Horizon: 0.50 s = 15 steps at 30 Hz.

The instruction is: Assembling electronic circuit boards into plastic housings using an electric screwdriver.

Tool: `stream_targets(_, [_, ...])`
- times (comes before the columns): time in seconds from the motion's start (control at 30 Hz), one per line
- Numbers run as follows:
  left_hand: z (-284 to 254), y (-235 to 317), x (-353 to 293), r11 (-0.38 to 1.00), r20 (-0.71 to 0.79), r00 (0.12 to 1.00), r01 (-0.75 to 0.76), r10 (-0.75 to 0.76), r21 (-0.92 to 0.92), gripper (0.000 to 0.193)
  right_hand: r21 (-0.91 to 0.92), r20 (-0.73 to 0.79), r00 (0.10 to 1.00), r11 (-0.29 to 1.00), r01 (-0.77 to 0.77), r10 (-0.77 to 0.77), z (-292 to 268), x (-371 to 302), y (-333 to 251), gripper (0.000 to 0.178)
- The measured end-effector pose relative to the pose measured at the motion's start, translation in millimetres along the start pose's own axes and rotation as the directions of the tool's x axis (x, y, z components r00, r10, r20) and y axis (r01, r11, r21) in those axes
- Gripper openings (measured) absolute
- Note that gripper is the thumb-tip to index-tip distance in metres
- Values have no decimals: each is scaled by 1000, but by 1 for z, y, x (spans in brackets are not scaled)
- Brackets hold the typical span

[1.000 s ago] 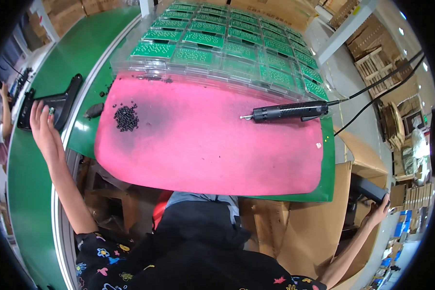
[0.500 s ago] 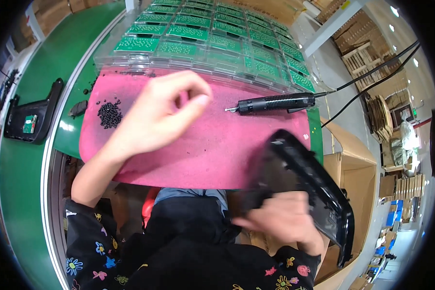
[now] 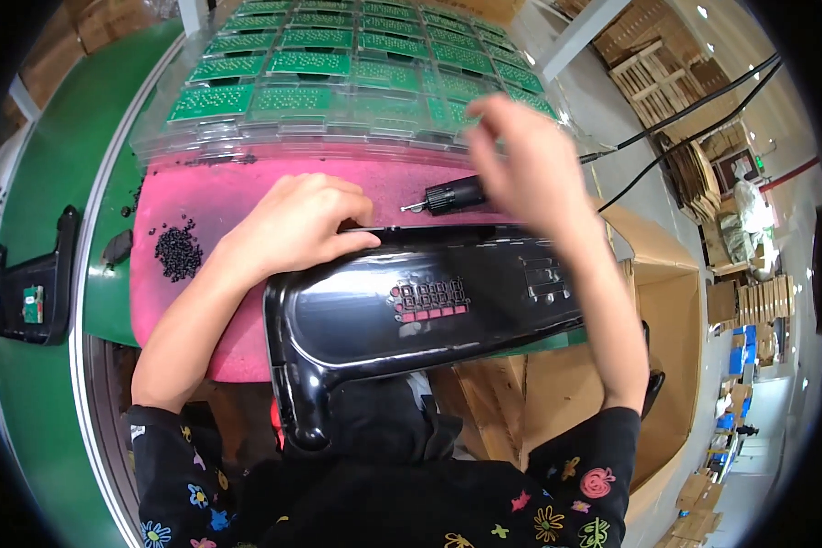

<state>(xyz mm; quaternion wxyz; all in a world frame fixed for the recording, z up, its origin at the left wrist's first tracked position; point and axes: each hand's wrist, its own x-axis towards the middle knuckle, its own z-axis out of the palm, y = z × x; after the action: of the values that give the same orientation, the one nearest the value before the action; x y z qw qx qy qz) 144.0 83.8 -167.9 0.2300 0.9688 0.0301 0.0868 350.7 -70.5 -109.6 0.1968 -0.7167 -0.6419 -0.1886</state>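
Observation:
A glossy black plastic housing (image 3: 365, 324) with a grid of square cut-outs lies across the front of the pink mat (image 3: 237, 187), its near edge jutting past the mat. My left hand (image 3: 306, 224) is closed on the housing's far edge, thumb on the near side. My right hand (image 3: 530, 164) is raised over the black electric screwdriver (image 3: 452, 194), hiding most of its body; its fingers look apart and hold nothing visible. Beyond both hands, clear plastic trays (image 3: 274, 135) hold rows of green circuit boards (image 3: 310, 62). A pile of small black screws (image 3: 179, 251) sits left of my left hand.
On the green conveyor (image 3: 110, 82) at left lies another black housing (image 3: 55, 301) with a small green board. A dark lump (image 3: 117, 248) rests beside the mat. An open cardboard box (image 3: 671, 365) stands at right. The screwdriver's black cable (image 3: 694, 110) runs toward the upper right.
The housing has come from the lower right onto the mat and now lies crosswise. My left hand has closed on its edge. My right hand has let go and moved up over the screwdriver.

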Motion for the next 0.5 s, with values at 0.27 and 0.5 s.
stream_targets(0.27, [0,-15,1,1000,-167,986,19,-23,-22,27,-371,506,670,838,-400,543,12,10,158,56])
stream_targets(0.5, [4,-17,0,998,-200,979,-34,21,-61,22,-283,439,767,882,-377,468,23,5,173,62])
